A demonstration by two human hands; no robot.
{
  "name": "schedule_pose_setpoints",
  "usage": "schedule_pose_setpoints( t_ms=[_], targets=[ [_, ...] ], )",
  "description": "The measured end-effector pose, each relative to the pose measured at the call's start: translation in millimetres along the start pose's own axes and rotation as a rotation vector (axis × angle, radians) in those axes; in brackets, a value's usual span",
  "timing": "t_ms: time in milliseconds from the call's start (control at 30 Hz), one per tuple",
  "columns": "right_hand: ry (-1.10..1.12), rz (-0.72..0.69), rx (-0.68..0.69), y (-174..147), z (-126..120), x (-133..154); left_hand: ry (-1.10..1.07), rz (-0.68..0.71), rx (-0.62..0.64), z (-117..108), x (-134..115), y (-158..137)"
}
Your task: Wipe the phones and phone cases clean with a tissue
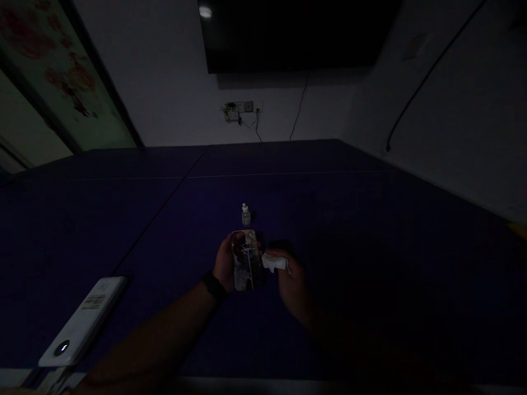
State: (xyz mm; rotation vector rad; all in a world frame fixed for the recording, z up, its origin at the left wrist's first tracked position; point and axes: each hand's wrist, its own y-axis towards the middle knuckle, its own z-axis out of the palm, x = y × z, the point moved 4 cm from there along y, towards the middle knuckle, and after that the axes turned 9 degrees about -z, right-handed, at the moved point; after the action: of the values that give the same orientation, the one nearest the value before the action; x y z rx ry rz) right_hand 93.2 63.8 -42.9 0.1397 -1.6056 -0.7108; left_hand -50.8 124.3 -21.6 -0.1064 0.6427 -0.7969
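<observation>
My left hand (224, 265), with a dark band at the wrist, is closed around the left side of a phone in a patterned case (246, 263). The phone's decorated back faces me, held over the blue surface. In my right hand (293, 285) a crumpled white cloth or tissue (275, 262) is pinched between thumb and fingers, close to the phone's right edge. Just beyond the phone a small clear bottle with a white cap (246, 215) stands upright. Dim light hides most of the fingers' detail.
A white power bank (84, 323) with a lit round display lies at the lower left, a cable at its near end. The dark blue table (329, 219) reaches back to a wall with sockets (242, 108). A large black screen (296, 35) hangs above.
</observation>
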Motion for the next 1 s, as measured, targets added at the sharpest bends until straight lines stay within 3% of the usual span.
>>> schedule_pose_setpoints(
  t_ms=[333,467,667,767,867,1000],
  targets=[
    [0.027,-0.074,0.032,37,-2,-7,-0.062,-0.029,0.020,5,1,2],
    [-0.056,-0.293,0.233,48,-6,9,-0.085,-0.043,0.012,5,7,-2],
    [-0.308,-0.645,0.588,55,-13,15,-0.186,-0.236,0.075,11,34,1],
    [-0.429,-0.760,0.722,55,-15,11,-0.249,-0.197,0.072,14,34,5],
    [-0.556,-0.828,0.752,56,-16,8,-0.232,-0.102,0.052,14,25,8],
    [-0.646,-0.812,0.707,57,-15,8,-0.176,-0.088,0.020,12,20,8]
  ],
)
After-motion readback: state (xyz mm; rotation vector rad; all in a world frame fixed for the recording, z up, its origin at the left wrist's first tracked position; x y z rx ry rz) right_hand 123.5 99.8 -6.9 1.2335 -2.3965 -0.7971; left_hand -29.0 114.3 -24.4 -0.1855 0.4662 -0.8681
